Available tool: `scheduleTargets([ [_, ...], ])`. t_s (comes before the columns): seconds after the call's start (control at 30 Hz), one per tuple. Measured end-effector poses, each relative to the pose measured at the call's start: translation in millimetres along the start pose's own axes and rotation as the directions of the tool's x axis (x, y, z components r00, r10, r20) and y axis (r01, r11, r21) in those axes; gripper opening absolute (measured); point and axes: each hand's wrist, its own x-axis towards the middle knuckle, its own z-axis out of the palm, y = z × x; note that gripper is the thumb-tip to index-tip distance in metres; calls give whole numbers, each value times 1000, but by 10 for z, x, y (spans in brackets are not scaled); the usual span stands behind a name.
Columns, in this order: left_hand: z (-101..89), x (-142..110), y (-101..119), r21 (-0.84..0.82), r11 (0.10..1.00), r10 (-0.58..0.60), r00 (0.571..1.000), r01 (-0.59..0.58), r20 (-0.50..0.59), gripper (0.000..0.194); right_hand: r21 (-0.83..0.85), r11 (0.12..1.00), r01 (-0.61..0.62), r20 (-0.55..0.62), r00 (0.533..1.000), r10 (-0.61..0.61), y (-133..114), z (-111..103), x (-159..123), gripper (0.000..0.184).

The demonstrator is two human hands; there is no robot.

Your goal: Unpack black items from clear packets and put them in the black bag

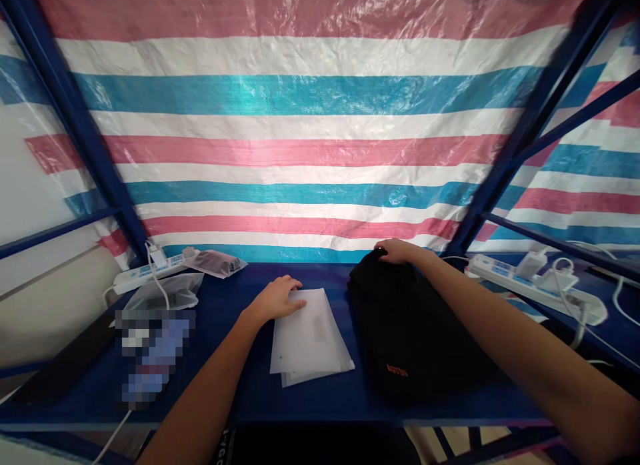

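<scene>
My left hand [275, 298] rests at the upper left corner of a small stack of frosted plastic zip bags [310, 338]. Its thumb lies over the top bag and stands apart from the fingers, which reach past the bags' upper edge. My right hand [397, 249] is closed on the far end of a black fabric item [400, 325] with small orange lettering near its front. Whether this is a garment or a soft bag I cannot tell. Its far end is bunched under my fingers, and my right forearm passes over its right side.
Two white power strips with plugs stand at the left [150, 271] and right [540, 288]. Clear plastic packets [217, 263] and a pixelated object [155, 358] with a white cable lie left. Blue metal posts [75, 118] frame a striped tarp [300, 145] behind the blue tabletop [260, 391].
</scene>
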Motion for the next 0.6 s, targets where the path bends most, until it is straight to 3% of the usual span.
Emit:
scheduleTargets([
  [0.07,3,11,-8,5,1000,-4,1000,4,-11,56,-17,1000,23,-49,999,-24,-112,-25,-18,62],
  [0.17,18,39,-29,-42,999,-36,999,35,-7,53,3,991,136,-128,983,-135,-398,-114,-133,59],
  [0.27,29,61,-37,-152,984,-83,996,89,42,48,175,945,277,-158,955,-251,-794,-164,-266,52],
  [0.37,13,75,-37,-211,975,-60,996,71,59,35,405,849,341,-183,939,-290,-1228,-84,-326,46],
  [0.47,-48,90,-88,-245,969,-32,998,17,-56,32,605,723,334,-141,938,-315,-1597,131,-293,50],
  [0.6,-151,113,-278,-377,925,-170,947,57,-274,41,763,601,236,-102,963,-248,-1796,459,-200,59],
])
